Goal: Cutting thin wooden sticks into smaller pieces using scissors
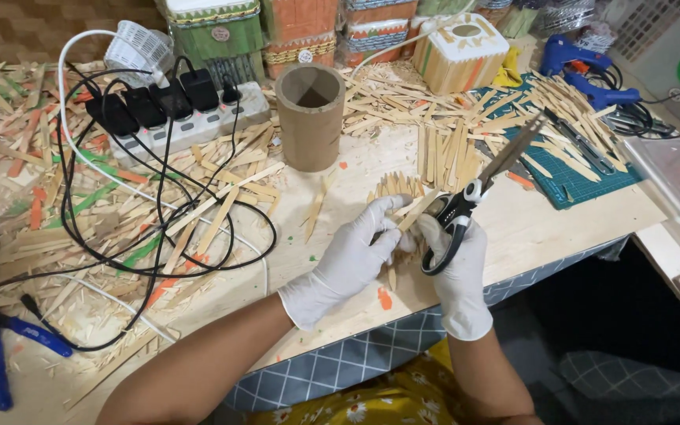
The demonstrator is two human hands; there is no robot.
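Bundle of wooden sticks (pixel 400 195): flat, pale, pointed at the far ends, fanned slightly; held just above the near middle of the table (pixel 513 220), between the two gloved hands.

Left hand (pixel 352 256): white glove; fingers curled together around the near end of the bundle, thumb on top.

Right hand (pixel 454 252): white glove; fingers closed through the black handles of the scissors (pixel 482 181), also touching the bundle's right side. Blades point up and to the right, tips close together.

Cardboard tube (pixel 310 116): brown, upright, open at top; stands beyond the bundle, well apart from it.

Loose sticks (pixel 450 149): a heap just beyond and right of the hands, spreading over the cutting mat (pixel 592 185), which is green and lies at the table's right edge.

Power strip (pixel 182 118): pale, with several black plugs; far left of the tube. Black and white cables (pixel 159 220) loop from it across the left of the table, over scattered stick offcuts.

Glue guns (pixel 584 71): blue, at the far right.

Pliers (pixel 9 346): blue handles, near left corner.

Small stick-built boxes (pixel 458 51): along the far edge.
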